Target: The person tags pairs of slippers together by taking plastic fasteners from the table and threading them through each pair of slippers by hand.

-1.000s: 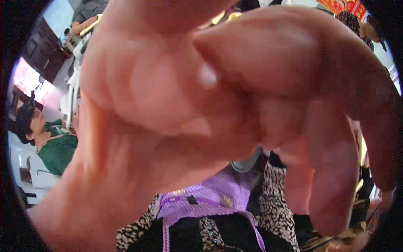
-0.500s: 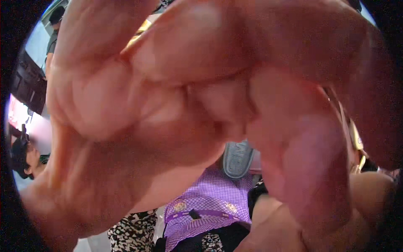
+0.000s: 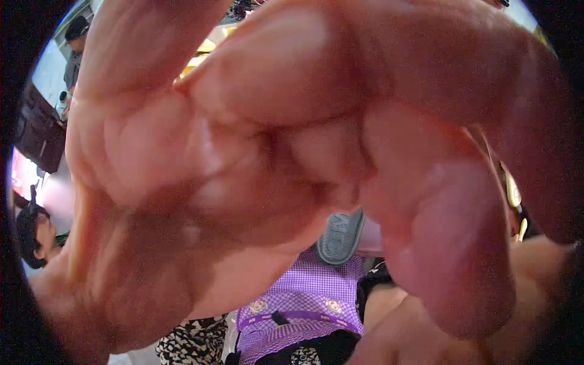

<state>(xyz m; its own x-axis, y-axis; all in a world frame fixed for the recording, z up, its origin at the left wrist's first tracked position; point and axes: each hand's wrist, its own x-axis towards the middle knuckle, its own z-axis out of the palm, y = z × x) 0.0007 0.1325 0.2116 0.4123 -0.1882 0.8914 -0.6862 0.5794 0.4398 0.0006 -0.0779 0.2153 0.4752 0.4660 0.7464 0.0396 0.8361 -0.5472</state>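
Observation:
My left hand [image 3: 255,158] fills most of the view, very close up, its palm side showing and its wrist at the lower left. Its thumb and bent fingers are apart, and nothing shows in its grasp. Some fingertips run out of view. Below it, at the lower right, part of my right hand [image 3: 420,328] shows; its fingers are mostly hidden and cut off by the lower edge. Between the hands a grey ridged piece [image 3: 339,240], shaped like a slipper sole, shows beyond a purple checked apron [image 3: 304,286]. The left hand covers its upper part.
Black-and-white patterned cloth [image 3: 191,340] lies left of the apron. At the left rim are a person in a dark cap [image 3: 39,234] and, farther up, another in dark clothes [image 3: 74,55]. Yellow pieces [image 3: 204,52] show behind the left hand, and pale ones [image 3: 513,188] at the right.
The left hand stays nearly in place, its fingers shifting slightly. The grey piece appears a little lower and farther left. My right hand's visible part has shifted a little.

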